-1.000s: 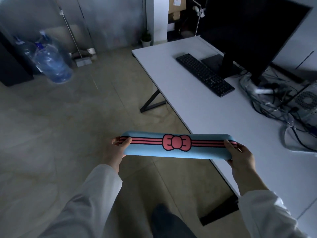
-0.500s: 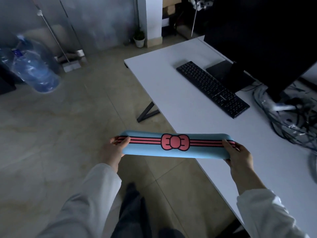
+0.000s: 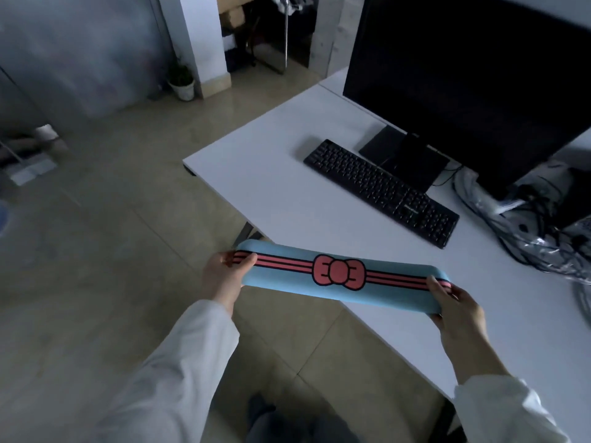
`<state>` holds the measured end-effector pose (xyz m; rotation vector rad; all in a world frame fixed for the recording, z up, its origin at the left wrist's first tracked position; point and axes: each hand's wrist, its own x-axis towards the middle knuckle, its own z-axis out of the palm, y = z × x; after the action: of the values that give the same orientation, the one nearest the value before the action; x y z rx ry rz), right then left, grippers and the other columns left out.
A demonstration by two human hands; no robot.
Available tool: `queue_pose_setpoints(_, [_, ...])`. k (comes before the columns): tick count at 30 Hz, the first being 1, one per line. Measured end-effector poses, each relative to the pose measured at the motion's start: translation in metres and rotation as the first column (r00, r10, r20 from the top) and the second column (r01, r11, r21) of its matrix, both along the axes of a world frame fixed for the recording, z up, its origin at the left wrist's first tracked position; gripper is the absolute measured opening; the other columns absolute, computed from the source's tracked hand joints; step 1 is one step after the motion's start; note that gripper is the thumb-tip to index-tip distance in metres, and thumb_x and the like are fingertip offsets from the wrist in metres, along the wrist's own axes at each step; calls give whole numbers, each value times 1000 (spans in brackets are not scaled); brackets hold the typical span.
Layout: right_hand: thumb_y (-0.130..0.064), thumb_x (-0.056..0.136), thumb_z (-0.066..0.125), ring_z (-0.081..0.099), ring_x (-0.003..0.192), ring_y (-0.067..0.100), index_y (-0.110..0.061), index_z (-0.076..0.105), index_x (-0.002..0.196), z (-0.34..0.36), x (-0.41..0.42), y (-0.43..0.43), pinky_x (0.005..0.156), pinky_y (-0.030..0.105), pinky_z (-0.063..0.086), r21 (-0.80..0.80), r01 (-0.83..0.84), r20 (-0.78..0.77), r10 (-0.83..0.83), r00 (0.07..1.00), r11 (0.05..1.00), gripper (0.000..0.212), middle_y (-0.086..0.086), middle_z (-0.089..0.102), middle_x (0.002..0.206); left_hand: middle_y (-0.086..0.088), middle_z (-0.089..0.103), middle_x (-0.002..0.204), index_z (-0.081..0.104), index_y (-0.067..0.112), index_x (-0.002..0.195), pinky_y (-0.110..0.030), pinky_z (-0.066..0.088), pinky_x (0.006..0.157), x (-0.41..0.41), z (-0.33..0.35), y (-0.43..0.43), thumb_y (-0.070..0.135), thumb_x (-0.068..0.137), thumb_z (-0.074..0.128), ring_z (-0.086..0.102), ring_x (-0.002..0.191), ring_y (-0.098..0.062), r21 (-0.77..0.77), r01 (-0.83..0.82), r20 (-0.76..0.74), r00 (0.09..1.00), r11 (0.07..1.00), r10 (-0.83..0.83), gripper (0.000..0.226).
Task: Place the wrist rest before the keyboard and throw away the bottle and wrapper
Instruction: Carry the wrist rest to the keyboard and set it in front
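Spanning both hands, the wrist rest [image 3: 339, 276] is gripped by left [image 3: 224, 278] and right [image 3: 457, 306] ends.

A long, soft blue wrist rest [image 3: 339, 276] with red stripes and a red bow is held in the air, tilted, its right end over the desk edge, apart from the flat black keyboard [image 3: 380, 190].

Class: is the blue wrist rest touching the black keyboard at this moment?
Apart. The head view shows the wrist rest held up, with bare white desk between it and the keyboard.
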<state>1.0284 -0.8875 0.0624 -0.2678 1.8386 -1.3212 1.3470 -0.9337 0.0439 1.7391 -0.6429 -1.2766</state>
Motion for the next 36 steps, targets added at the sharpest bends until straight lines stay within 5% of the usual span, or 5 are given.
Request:
queue_pose_setpoints(8, [-16, 80, 68, 54, 75, 8, -9, 56, 101, -23, 0, -29, 86, 33, 46, 28, 130, 26, -131, 991, 991, 26, -3, 52, 76, 1, 63, 80, 59, 23, 76, -44, 50, 92, -9, -17, -75, 22, 73, 72, 61, 89, -25, 44, 130, 59, 989, 991, -132, 14])
queue_pose_setpoints(12, [-16, 81, 66, 52, 73, 8, -9, 55, 96, -32, -5, -49, 87, 33, 45, 38, 179, 53, -181, 982, 983, 19, -3, 50, 74, -6, 64, 95, 60, 9, 104, -44, 49, 90, -21, -16, -113, 26, 72, 73, 61, 95, -26, 53, 184, 107, 976, 981, -189, 39])
queue_pose_setpoints(19, [-16, 80, 67, 53, 92, 19, -4, 59, 104, -43, -4, -70, 86, 34, 47, 104, 277, 52, -283, 958, 955, 28, 4, 55, 86, -7, 62, 92, 59, 3, 107, -41, 48, 88, -44, -17, -171, 19, 75, 71, 57, 88, -24, 53, 301, 221, 926, 952, -305, 38])
queue_pose_setpoints(23, [-17, 79, 69, 52, 96, 22, 2, 59, 110, -50, 2, -69, 86, 36, 49, 174, 359, 29, -369, 929, 917, 38, 10, 53, 103, -14, 66, 104, 59, 2, 109, -44, 49, 92, -52, -26, -199, 19, 74, 71, 61, 96, -28, 94, 399, 244, 879, 912, -410, 41])
queue_pose_setpoints(36, [-17, 80, 68, 52, 92, 22, 5, 57, 113, -68, 69, -60, 81, 36, 49, 273, 620, 56, -656, 753, 735, 41, 11, 53, 100, -18, 64, 114, 54, -1, 110, -30, 40, 82, -72, -44, -276, 16, 74, 72, 57, 96, -26, 168, 704, 328, 620, 690, -713, 43])
